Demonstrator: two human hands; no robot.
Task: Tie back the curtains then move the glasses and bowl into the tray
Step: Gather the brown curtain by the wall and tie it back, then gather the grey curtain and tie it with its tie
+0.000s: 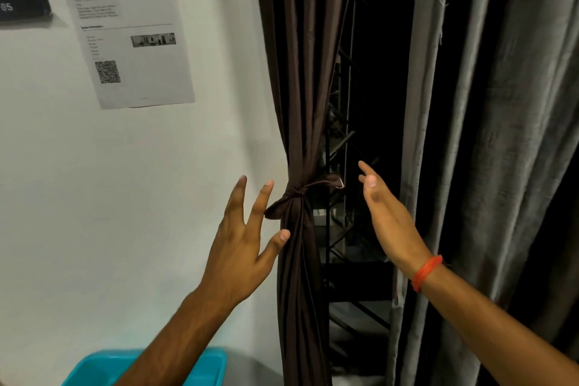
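Observation:
A dark brown curtain (300,78) hangs beside the white wall and is gathered at mid height by a brown tie (297,193) knotted around it. My left hand (244,241) is open just left of the knot, with the thumb tip touching the curtain below the tie. My right hand (388,216) is open to the right of the tie, fingers spread, holding nothing. A grey curtain (488,135) hangs loose on the right. A turquoise tray (206,367) shows at the bottom edge under my left forearm. No glasses or bowl are visible.
A printed sheet with a QR code (125,25) is stuck on the white wall, and a black device (22,0) is mounted at the upper left. Behind the curtain gap is a dark space with a black metal truss (341,147).

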